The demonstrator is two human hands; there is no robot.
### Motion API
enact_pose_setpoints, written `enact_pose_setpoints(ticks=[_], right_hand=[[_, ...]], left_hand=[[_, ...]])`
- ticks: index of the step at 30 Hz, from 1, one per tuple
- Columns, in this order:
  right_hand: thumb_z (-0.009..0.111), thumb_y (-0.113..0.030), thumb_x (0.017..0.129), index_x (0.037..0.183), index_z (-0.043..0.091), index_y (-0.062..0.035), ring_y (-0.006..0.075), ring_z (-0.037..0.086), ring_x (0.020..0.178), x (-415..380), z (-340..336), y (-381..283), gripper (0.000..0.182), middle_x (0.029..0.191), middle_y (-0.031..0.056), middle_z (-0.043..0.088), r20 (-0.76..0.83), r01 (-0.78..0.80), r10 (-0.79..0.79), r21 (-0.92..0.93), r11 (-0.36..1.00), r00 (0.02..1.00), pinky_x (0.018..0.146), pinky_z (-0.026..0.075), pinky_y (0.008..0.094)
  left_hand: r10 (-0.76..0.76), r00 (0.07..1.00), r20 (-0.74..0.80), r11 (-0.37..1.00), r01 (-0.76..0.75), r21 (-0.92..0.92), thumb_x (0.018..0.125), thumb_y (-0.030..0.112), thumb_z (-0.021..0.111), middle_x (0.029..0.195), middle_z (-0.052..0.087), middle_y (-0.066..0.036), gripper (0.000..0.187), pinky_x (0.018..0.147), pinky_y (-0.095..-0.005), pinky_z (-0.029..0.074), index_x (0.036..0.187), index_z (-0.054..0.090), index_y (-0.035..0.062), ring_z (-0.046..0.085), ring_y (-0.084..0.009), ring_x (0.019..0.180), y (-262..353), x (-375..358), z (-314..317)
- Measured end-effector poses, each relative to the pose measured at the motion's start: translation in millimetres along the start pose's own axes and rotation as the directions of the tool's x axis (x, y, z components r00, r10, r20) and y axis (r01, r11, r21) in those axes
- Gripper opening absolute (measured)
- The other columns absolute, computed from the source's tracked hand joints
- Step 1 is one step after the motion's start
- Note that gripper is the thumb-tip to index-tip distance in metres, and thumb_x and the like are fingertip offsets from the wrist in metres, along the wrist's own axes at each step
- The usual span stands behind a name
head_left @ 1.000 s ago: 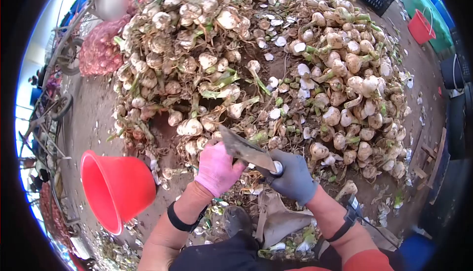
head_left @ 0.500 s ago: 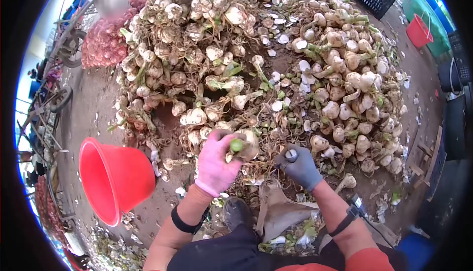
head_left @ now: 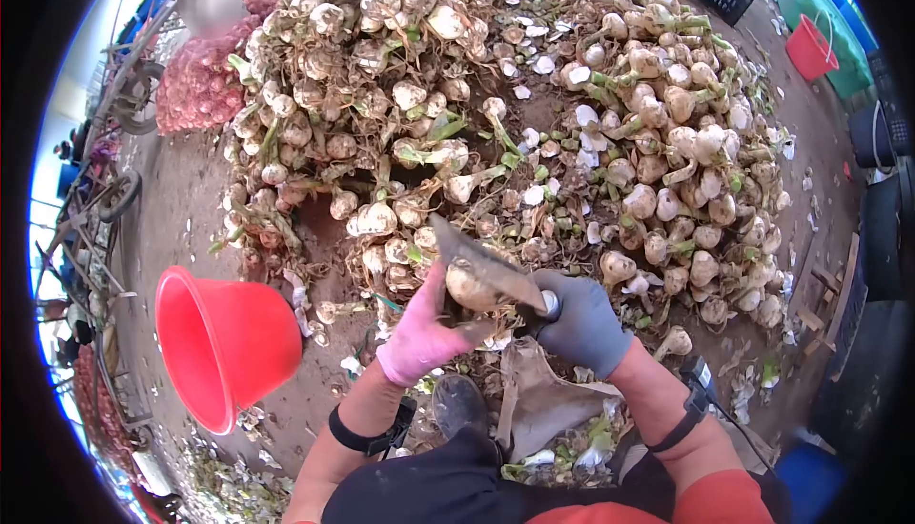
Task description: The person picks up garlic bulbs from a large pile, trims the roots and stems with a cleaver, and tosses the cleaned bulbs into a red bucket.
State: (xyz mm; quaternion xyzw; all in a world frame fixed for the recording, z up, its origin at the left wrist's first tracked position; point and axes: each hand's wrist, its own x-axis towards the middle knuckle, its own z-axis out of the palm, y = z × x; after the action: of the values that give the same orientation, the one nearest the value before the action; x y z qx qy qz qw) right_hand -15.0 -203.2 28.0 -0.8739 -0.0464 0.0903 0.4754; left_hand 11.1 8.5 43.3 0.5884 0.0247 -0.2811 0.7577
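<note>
Cups a garlic bulb [head_left: 467, 289] in the left hand [head_left: 425, 335], under a knife [head_left: 489, 267] gripped in the right hand [head_left: 583, 326]; probably light, firm, easily nicked; best held low around the sides

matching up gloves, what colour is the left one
The left glove is pink, clearest in the head view.

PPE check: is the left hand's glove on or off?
On: the pink glove covers the left hand, ending at the wrist, where the bare forearm begins.
</note>
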Motion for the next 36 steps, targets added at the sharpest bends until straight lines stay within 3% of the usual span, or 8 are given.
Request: enact_pose_setpoints(ticks=[6, 7, 15, 18, 21, 24, 27, 36], right_hand=[[0.069, -0.015, 0.072, 0.095, 0.061, -0.0119, 0.0367, 0.064, 0.074, -7.1, -11.8, -20.6, 0.025, 0.075, 0.0135, 0.064, 0.119, 0.085, -0.069, -0.134, 0.987, 0.991, 0.063, 0.05, 0.0435], [0.069, -0.015, 0.072, 0.095, 0.061, -0.0119, 0.0367, 0.064, 0.074, -9.8, -11.9, -24.4, 0.025, 0.075, 0.0135, 0.064, 0.119, 0.078, -0.062, -0.133, 0.988, 0.991, 0.063, 0.05, 0.0435], [0.068, -0.019, 0.072, 0.088, 0.056, -0.0109, 0.0343, 0.063, 0.07, -13.2, 0.8, -22.3, 0.021, 0.074, 0.011, 0.061, 0.116, 0.2, -0.179, -0.214, 0.956, 0.977, 0.059, 0.048, 0.0435], [0.067, -0.021, 0.075, 0.085, 0.054, -0.0098, 0.0339, 0.063, 0.067, -13.5, 9.1, -11.7, 0.02, 0.072, 0.0104, 0.06, 0.046, 0.252, -0.248, -0.193, 0.948, 0.968, 0.057, 0.047, 0.0445], [0.067, -0.026, 0.076, 0.077, 0.053, -0.0095, 0.0347, 0.062, 0.065, -12.3, 13.3, -7.8, 0.022, 0.069, 0.0108, 0.058, 0.031, 0.251, -0.25, -0.202, 0.947, 0.968, 0.054, 0.046, 0.0438], [0.066, -0.025, 0.077, 0.077, 0.054, -0.0097, 0.0351, 0.062, 0.066, -13.5, 19.6, -1.7, 0.02, 0.069, 0.0118, 0.059, 0.056, 0.242, -0.235, -0.229, 0.943, 0.97, 0.055, 0.047, 0.0442], [0.066, -0.023, 0.079, 0.086, 0.062, -0.0059, 0.0347, 0.064, 0.069, 4.4, 7.9, 77.8, 0.018, 0.074, 0.0168, 0.063, -0.088, -0.006, -0.02, -0.294, 0.956, 0.996, 0.06, 0.049, 0.0405], [0.072, -0.012, 0.077, 0.092, 0.067, -0.0012, 0.0168, 0.063, 0.067, -13.5, 27.7, 87.4, 0.019, 0.072, 0.01, 0.067, -0.044, -0.352, 0.399, 0.39, 0.851, 0.916, 0.061, 0.049, 0.0326]], left_hand=[[0.209, 0.925, 0.318, 0.564, -0.379, 0.733, 0.075, 0.005, 0.079, 0.119, 0.059, -0.009, 0.089, 0.095, -0.0316, 0.049, 0.144, 0.022, 0.0052, 0.058, -0.0171, 0.11, -16.2, 15.3, -13.1], [0.111, 0.993, 0.037, 0.97, -0.117, 0.215, 0.076, 0.005, 0.078, 0.12, 0.057, -0.009, 0.088, 0.095, -0.0315, 0.049, 0.144, 0.022, 0.0083, 0.058, -0.0172, 0.11, -19.5, 2.5, -6.2], [0.258, 0.964, 0.059, 0.926, -0.265, 0.269, 0.081, 0.002, 0.071, 0.122, 0.056, -0.01, 0.073, 0.094, -0.0321, 0.05, 0.141, 0.028, 0.0092, 0.059, -0.0171, 0.106, -2.4, -3.5, 7.2], [-0.195, 0.98, -0.047, 0.802, 0.132, -0.583, 0.09, 0.017, 0.064, 0.12, 0.058, -0.01, 0.054, 0.094, -0.0345, 0.05, 0.136, 0.038, 0.0079, 0.062, -0.0204, 0.105, -5.0, -4.8, 9.3], [0.216, 0.976, -0.033, 0.903, -0.187, 0.387, 0.095, 0.035, 0.053, 0.116, 0.061, -0.01, 0.043, 0.094, -0.0381, 0.05, 0.127, 0.05, 0.0074, 0.064, -0.0248, 0.102, -4.0, -12.9, 14.5], [-0.327, 0.932, 0.159, 0.594, 0.333, -0.732, 0.094, 0.043, 0.052, 0.112, 0.063, -0.01, 0.044, 0.094, -0.0402, 0.05, 0.12, 0.056, 0.0081, 0.063, -0.0262, 0.102, -3.9, -13.1, 9.4], [0.052, 0.986, 0.161, 0.798, -0.138, 0.586, 0.074, 0.029, 0.074, 0.113, 0.062, -0.01, 0.062, 0.095, -0.036, 0.05, 0.126, 0.049, 0.005, 0.062, -0.0211, 0.104, 9.6, -36.1, 40.9], [-0.177, 0.972, -0.156, 0.964, 0.203, 0.17, 0.069, 0.014, 0.085, 0.114, 0.063, -0.01, 0.076, 0.089, -0.0299, 0.053, 0.127, 0.039, -0.0013, 0.062, -0.0163, 0.104, -20.7, 19.9, 18.8]])
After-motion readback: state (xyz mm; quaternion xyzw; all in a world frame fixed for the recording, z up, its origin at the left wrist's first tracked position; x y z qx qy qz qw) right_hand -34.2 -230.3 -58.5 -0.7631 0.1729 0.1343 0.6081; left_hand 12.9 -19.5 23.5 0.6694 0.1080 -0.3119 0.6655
